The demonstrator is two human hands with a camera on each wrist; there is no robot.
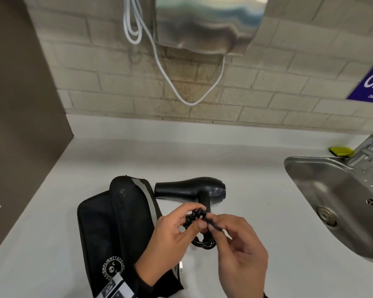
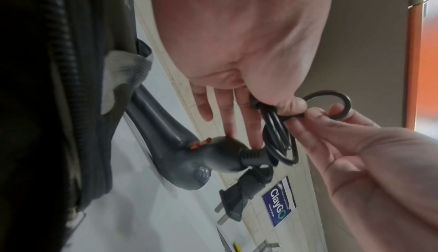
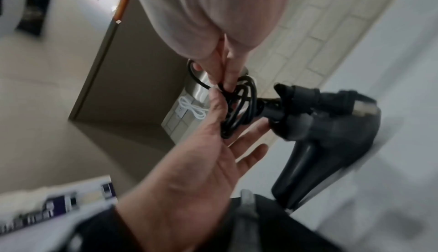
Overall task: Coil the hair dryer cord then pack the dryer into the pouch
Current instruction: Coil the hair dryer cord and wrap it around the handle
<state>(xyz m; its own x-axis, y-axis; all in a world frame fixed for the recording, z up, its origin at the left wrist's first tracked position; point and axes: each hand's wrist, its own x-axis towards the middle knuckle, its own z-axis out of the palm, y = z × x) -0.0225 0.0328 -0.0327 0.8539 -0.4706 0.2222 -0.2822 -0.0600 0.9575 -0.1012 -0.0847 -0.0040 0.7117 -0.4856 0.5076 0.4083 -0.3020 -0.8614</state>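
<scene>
The left hand [image 1: 170, 231] pinches the coiled cord [image 1: 199, 224] so its loops stay bunched while the right hand [image 1: 237, 252] pinches the loose end to wrap it, and the hair dryer [image 1: 194, 190] lies on the tabletop [image 1: 246, 190] just beside the pouch [image 1: 108, 222], ready for packing.

- I see a pale beige brick wall [image 1: 108, 82] behind a white countertop [image 1: 181, 147].
- Brushed-steel wall-mounted unit [image 1: 207, 22], looped white cable [image 1: 159, 61] hanging beside it.
- Stainless-steel sink [image 1: 332, 190] at right, chrome tap [image 1: 366, 147]; purple sign [image 1: 370, 82] on the wall.
- Taupe side panel [image 1: 19, 125] left.
</scene>
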